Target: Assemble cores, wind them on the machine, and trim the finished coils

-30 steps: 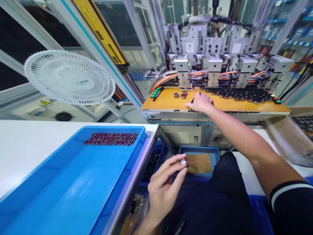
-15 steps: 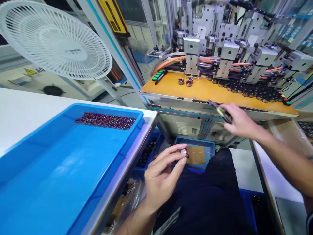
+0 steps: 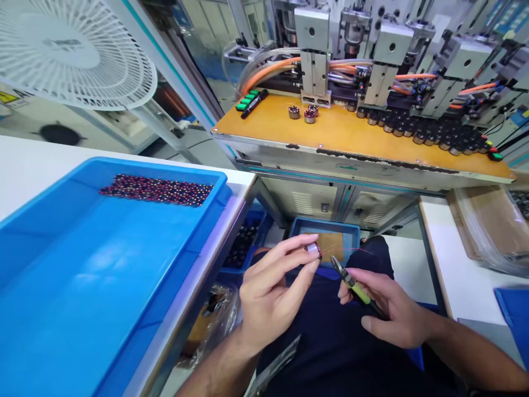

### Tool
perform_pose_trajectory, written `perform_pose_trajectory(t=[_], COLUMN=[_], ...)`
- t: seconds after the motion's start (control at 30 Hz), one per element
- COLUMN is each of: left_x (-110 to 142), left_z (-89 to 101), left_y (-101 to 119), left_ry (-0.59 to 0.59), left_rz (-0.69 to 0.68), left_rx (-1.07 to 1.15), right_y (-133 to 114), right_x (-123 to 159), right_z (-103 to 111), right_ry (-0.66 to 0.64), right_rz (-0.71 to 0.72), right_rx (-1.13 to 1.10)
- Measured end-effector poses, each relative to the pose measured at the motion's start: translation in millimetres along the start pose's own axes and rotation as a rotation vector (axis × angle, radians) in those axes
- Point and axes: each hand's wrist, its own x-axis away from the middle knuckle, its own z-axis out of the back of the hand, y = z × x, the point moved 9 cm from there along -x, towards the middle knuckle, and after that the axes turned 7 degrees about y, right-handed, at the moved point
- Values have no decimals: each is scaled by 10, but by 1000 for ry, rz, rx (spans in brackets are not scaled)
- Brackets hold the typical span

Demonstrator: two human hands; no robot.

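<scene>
Between thumb and fingertips my left hand [image 3: 275,292] pinches a small round motor stator [image 3: 314,250], silvery on its side with a dark and red wound face. Thin copper-coloured and red wires trail from it to the right. In my right hand [image 3: 388,306] is a pair of cutting pliers [image 3: 355,288] with green and black handles. Their tip points up and left, close to the wires and a little apart from the stator. I cannot tell whether the jaws touch a wire.
At left a blue tray [image 3: 173,264] holds rows of similar wound parts [image 3: 157,190]. Ahead, a machine with an orange-yellow top [image 3: 256,124] carries three loose stators [image 3: 309,116], a marker [image 3: 254,103] and many dark-topped parts [image 3: 433,132]. A blue bin [image 3: 356,231] stands below; a fan [image 3: 74,49] is at upper left.
My right hand has come down and left with the pliers, from near the machine's edge to beside the stator's wires. My left hand keeps its hold. The view has shifted slightly.
</scene>
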Motion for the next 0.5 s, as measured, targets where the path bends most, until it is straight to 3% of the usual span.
perform_pose_trajectory(t=[0.5], left_x=[5], left_z=[-15], left_y=[28], left_ry=[-33], left_rz=[-11], left_rx=[41], right_y=[-79], right_x=[-134], right_z=[-5], right_ry=[21], right_rz=[42], right_rx=[-55])
